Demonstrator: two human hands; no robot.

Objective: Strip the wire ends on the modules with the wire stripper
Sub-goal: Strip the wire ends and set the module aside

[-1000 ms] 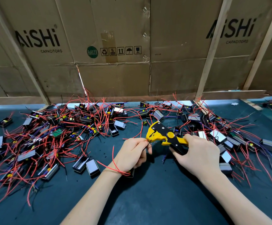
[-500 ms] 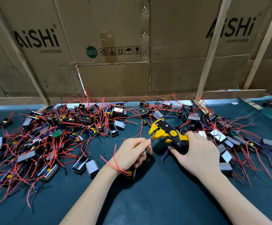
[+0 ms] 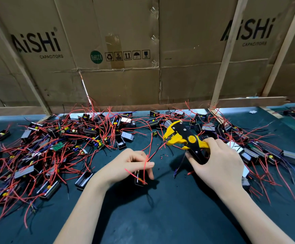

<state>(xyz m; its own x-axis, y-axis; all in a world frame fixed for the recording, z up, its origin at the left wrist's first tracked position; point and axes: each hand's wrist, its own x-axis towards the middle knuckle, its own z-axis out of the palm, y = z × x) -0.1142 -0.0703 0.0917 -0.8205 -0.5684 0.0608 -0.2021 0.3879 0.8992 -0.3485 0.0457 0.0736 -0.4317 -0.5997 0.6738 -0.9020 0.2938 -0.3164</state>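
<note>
Now my left hand (image 3: pixel 125 166) holds small black box module (image 3: pixel 138 178) low over dark green mat (image 3: pixel 160 217), fingers pinching its thin red wire (image 3: pixel 147 158). My right hand (image 3: pixel 217 164) grips yellow and black wire stripper (image 3: pixel 182 136), mouth open, just past wire tip. Module feels light, I guess. Wire soft, bendy, slips easy. Best pinch wire close to end. Big pile of modules with red wires (image 3: pixel 58 147) sits behind, by brown cardboard wall (image 3: pixel 122 85).
</note>
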